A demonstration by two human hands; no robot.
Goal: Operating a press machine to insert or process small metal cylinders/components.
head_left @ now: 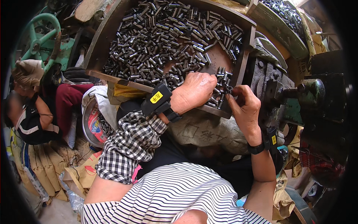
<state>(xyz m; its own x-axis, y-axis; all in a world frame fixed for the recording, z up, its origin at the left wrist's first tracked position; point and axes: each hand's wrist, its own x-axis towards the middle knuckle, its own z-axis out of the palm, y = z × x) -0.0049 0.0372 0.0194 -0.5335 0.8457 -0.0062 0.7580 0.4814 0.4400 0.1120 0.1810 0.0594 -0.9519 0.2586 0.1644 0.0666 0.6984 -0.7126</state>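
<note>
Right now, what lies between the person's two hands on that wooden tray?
In the head view, a small cluster of short dark metal tubes lies between the left hand and the right hand, on the wooden tray by its near edge.

Your black-and-white checked sleeve point(130, 147), striped shirt point(175, 198), dark grey metal tubes point(164, 37), brown wooden tray point(97, 48), green handwheel point(39, 37)

Glossy dark metal tubes point(164, 41) fill a rough, worn wooden tray point(97, 52).
</note>
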